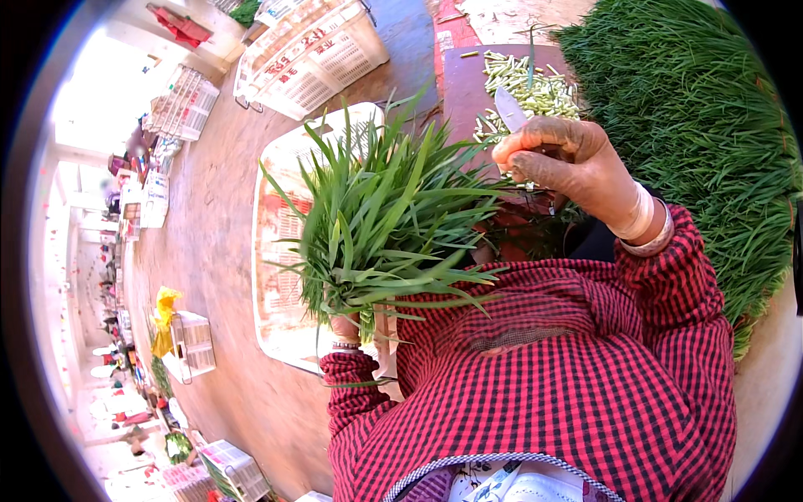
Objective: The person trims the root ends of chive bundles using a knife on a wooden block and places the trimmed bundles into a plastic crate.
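A loose bunch of garlic chives [393,209] fans out before me, its long leaves spreading up and to the right. My left hand [344,329] is closed around it at its near left; the leaves hide most of the fingers. At the upper right, my right hand [585,159] is soil-stained and closed on a small knife [508,109], blade pointing up and left. Its handle is hidden in the fingers. Just beyond the blade lies a heap of short pale stem ends [539,88] on a brownish board [462,88].
A white plastic crate [261,309] stands behind and left of the bunch. Dense green chives [686,125] are piled along my right. Larger white crates [335,67] stand at the far left on the concrete floor [217,276], with another crate and a yellow bag [165,314] farther off.
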Available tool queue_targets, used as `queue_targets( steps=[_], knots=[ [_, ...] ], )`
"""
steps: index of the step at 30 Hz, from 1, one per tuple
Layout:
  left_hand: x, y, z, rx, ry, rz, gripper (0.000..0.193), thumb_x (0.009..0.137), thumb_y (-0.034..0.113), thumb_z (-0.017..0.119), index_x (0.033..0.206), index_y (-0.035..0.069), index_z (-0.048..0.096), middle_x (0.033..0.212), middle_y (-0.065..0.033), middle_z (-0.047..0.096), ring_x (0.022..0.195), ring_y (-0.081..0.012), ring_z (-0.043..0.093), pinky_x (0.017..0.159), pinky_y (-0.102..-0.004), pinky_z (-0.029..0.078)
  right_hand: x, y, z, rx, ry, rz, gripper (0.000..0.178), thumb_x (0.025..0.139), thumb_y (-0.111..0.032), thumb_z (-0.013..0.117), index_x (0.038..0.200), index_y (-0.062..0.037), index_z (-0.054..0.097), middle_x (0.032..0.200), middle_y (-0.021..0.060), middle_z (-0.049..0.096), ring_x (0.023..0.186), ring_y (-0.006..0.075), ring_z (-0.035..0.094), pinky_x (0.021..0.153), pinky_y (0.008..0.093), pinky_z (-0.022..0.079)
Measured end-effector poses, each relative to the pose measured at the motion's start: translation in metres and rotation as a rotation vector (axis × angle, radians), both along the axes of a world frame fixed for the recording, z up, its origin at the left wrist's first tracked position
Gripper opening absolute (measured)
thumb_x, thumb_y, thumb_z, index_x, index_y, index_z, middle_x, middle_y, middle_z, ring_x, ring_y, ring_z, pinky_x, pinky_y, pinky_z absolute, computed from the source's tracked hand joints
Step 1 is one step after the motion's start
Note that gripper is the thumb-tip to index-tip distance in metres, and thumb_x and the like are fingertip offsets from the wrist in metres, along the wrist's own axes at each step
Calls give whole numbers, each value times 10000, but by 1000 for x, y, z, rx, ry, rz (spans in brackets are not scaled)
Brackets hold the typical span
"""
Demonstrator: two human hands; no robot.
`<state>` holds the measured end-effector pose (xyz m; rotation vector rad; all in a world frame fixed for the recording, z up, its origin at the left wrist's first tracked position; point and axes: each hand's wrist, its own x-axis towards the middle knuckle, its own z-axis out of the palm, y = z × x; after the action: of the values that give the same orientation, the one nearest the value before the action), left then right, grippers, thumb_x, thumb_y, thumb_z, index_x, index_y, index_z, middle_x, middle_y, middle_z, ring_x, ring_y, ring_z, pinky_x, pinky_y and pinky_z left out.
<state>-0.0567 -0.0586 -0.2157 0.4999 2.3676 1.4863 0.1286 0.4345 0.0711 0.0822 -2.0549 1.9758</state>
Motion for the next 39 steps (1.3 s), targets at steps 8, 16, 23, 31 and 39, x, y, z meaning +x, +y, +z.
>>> queue_targets(
  steps=[8, 16, 23, 31, 39],
  knots=[
    [3, -2, 22, 63, -163, 59, 513, 982, 281, 574, 1433, 71, 446, 1439, -73, 498, 1323, -247, 448, 1104, -452, 374, -44, -20, 8, 332, 280, -16, 207, 851, -169, 715, 976, -5, 735, 931, 135, 723, 852, 211, 703, 794, 308, 544],
    [5, -1, 33, 36, -177, 66, 498, 981, 265, 580, 1421, 62, 465, 1422, -79, 515, 1296, -250, 472, 1092, -439, 388, -74, -44, -6, 365, 109, 197, 355, 786, -284, 691, 1036, -34, 720, 896, 130, 725, 800, 221, 696, 763, 335, 545],
    [8, 3, 38, 36, -180, 79, 485, 981, 251, 586, 1411, 54, 481, 1407, -84, 529, 1273, -252, 493, 1082, -428, 400, -66, -59, -10, 194, 304, 111, 319, 790, -259, 771, 962, -2, 693, 871, 117, 697, 816, 198, 681, 760, 327, 543],
    [3, 10, 43, 45, -191, 76, 470, 980, 234, 593, 1399, 45, 499, 1389, -90, 546, 1246, -254, 517, 1070, -416, 414, -65, -65, -9, 195, 317, 91, 232, 840, -242, 726, 974, -54, 704, 889, 120, 697, 845, 243, 687, 777, 368, 539],
    [16, 12, 39, 48, -158, 83, 455, 979, 218, 600, 1388, 36, 518, 1372, -96, 563, 1219, -257, 541, 1058, -403, 428, -10, -32, -32, 938, 88, 269, 151, 863, -218, 637, 843, -76, 683, 786, 149, 667, 816, 364, 661, 714, 483, 533]
  ],
)
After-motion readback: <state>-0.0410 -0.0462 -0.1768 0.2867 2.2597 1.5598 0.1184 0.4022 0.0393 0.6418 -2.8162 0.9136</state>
